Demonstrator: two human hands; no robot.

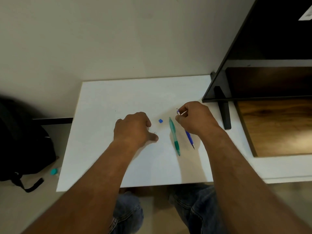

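A green pen (174, 136) lies on the white table (108, 102), tip toward me. Right of it is a blue pen (189, 137); my right hand (195, 117) pinches its upper end between thumb and fingers, and a thin pale refill sticks out at the fingertips. A small blue cap (160, 121) lies loose between my hands. My left hand (135, 128) rests on the table with fingers curled over something; only a small metal tip (155, 132) shows by the thumb.
A dark monitor or panel on a black stand (224, 112) stands at the right, with a wooden desk surface (278, 129) behind it. A black backpack (22, 142) and a small teal cap (54, 171) lie on the floor to the left. My knees show beneath the table's front edge.
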